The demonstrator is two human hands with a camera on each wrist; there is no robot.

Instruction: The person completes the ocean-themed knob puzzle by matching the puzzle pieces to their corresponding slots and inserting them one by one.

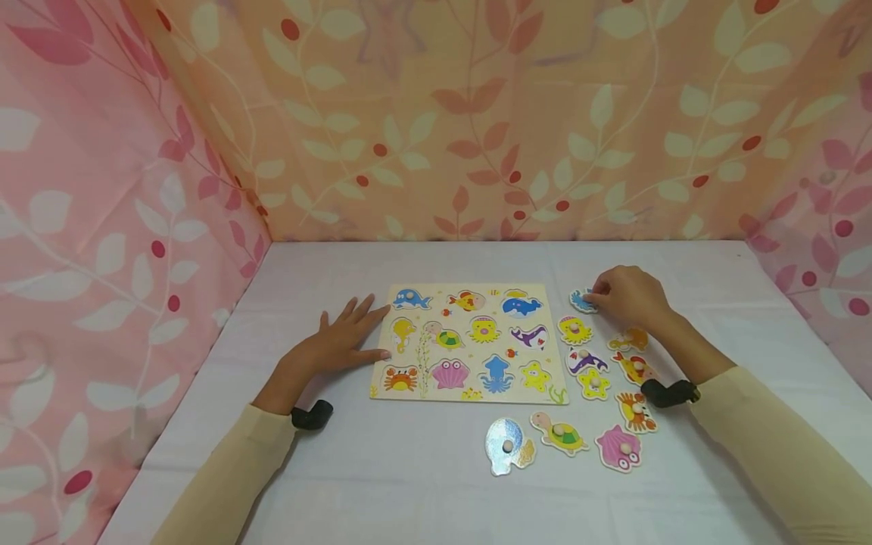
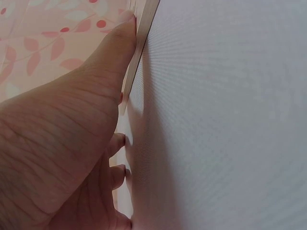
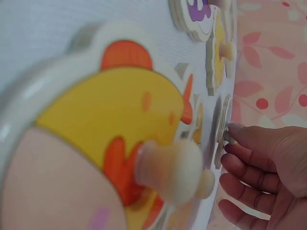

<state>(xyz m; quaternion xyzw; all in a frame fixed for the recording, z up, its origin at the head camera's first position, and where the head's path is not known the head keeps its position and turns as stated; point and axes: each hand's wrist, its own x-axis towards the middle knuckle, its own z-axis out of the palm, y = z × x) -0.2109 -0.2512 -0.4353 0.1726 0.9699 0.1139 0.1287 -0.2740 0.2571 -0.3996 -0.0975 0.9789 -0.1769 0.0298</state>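
My left hand (image 1: 344,337) lies with spread, straight fingers at the left edge of a wooden sea-animal puzzle board (image 1: 463,390), its thumb on the board's edge. In the left wrist view the thumb (image 2: 117,45) touches the board's side. Right of the board, my right hand (image 1: 630,297) pinches the knob of a blue squid puzzle piece (image 1: 581,300). In the right wrist view the thumb and forefinger meet at the knob of this piece (image 3: 222,129), which is seen edge-on. A dolphin piece (image 1: 409,297) with a knob sits in the board's top left corner.
Knobbed pieces lie right of the board: octopus (image 1: 574,330), orca (image 1: 591,360), star (image 1: 595,384), seahorse (image 1: 630,341), fish (image 1: 632,368), crab (image 1: 636,412) and shell (image 1: 618,449). In front lie a turtle (image 1: 559,434) and a shiny blue whale (image 1: 506,439). Patterned cloth (image 1: 477,151) walls the white table.
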